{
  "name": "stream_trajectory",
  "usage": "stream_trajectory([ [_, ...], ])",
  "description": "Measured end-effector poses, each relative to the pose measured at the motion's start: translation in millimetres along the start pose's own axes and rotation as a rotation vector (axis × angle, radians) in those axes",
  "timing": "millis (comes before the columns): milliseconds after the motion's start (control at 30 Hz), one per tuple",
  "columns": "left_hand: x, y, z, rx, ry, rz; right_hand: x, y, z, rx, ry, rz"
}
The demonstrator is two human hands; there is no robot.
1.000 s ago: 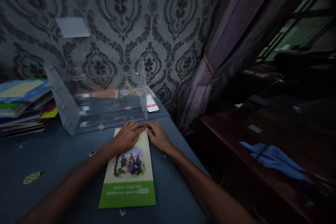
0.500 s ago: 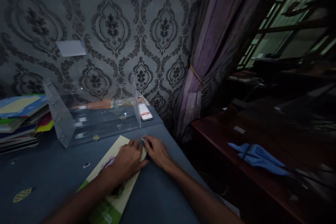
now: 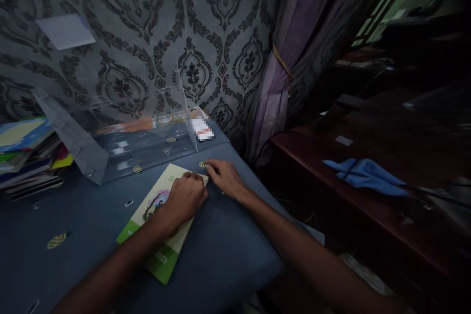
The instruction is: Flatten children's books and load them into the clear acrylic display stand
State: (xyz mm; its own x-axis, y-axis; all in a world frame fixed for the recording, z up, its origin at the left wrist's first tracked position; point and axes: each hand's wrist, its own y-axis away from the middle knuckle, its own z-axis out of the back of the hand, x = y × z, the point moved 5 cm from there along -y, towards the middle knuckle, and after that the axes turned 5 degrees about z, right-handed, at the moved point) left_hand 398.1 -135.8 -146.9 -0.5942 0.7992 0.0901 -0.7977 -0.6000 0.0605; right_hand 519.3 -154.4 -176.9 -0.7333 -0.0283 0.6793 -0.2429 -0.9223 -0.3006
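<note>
A cream and green book [image 3: 165,258] with a picture on its cover lies aslant on the blue cloth of the table [image 3: 228,255]. My left hand [image 3: 187,196] is closed over the upper right part of this book, knuckles up, at its right edge. Its fingertips are hidden. Just right of the book's top corner, my right hand [image 3: 225,177] rests on the cloth with thumb and forefinger brought together. Whether anything is pinched there I cannot make out. A yellow printed spot of the cloth shows right by those fingertips.
Behind the book stands a clear plastic rack [image 3: 96,163], with an orange item [image 3: 136,125] seen through it. Stacked books [image 3: 27,157] lie at the left. A white card or box [image 3: 201,127] sits by the rack's right end. Right of the table is dark red furniture [image 3: 294,149] with a blue cloth [image 3: 364,176].
The view has shifted, so the table sits higher in it. My left hand's fingers, earlier spread flatter on the book, have curled in. My right hand stays by the book's top corner.
</note>
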Motion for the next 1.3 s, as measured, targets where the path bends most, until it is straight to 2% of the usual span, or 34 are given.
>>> stream_trajectory([
  [367, 3, 2, 5, 0.006, 0.014, 0.003, 2, -1, 10, -0.070, -0.240, -0.007],
  [600, 8, 1, 6, 0.006, 0.023, 0.018, 5, -1, 11, -0.063, -0.269, 0.006],
  [833, 0, 2, 0, -0.063, 0.004, 0.003, 7, 0, 12, -0.034, -0.257, 0.017],
  [1133, 8, -2, 9, 0.046, 0.006, 0.027, 9, 0, 12, -0.020, -0.264, 0.022],
  [1300, 12, -3, 11, 0.062, 0.025, 0.030, 8, 0, 11, -0.024, -0.293, 0.043],
])
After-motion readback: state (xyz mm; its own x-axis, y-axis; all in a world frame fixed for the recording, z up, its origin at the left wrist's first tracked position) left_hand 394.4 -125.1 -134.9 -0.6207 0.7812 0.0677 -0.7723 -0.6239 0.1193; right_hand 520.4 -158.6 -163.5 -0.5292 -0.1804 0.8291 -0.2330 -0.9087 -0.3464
